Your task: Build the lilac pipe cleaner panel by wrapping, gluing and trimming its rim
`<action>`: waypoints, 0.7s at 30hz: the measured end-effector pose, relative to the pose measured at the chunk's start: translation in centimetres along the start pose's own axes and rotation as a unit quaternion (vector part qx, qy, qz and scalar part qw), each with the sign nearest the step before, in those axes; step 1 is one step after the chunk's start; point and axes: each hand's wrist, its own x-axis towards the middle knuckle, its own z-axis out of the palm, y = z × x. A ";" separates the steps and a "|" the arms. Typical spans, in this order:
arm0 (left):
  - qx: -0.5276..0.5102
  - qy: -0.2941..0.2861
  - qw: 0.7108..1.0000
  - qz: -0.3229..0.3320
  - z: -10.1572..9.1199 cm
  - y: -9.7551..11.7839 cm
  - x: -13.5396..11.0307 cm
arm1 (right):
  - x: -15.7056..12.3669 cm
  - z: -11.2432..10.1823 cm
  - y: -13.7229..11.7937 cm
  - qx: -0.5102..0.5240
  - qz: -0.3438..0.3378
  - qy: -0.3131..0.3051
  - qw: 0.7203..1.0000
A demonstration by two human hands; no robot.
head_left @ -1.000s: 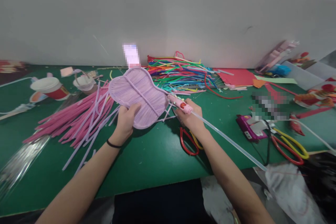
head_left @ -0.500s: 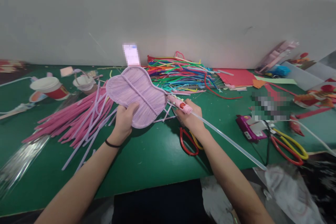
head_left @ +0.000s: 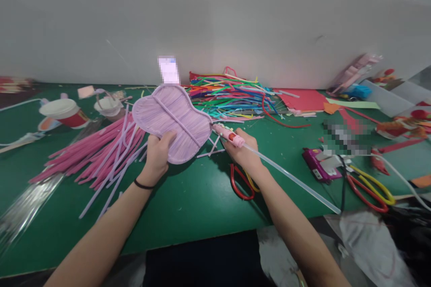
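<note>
Green table (head_left: pixel 198 208) is under your hands. Your L hand (head_left: pixel 157 154) pinches the purple shape (head_left: pixel 185 114), thumb on top. R hand (head_left: pixel 244 150) grips the pink glue gun (head_left: pixel 229 135); it's long, aims up-left past those fingers, tip by shape's edge.

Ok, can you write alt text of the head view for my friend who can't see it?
A person's left hand holds a lilac, flat, lobed panel; the right hand holds a slim pink glue gun pointed toward the panel's edge. Long pink and lilac strips lie on the green table.
</note>
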 end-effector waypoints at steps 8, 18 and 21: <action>0.001 -0.004 1.000 0.009 0.0 0.1 -0.1 | 0.0 0.1 0.2 -0.012 -0.015 0.006 1.000; 0.005 -0.005 1.000 0.019 -0.1 -0.2 -0.1 | 0.0 0.0 0.1 -0.021 -0.020 -0.003 1.000; 0.005 -0.007 1.000 0.019 -0.1 -0.1 -0.1 | 0.0 0.0 0.2 -0.027 -0.022 -0.009 0.999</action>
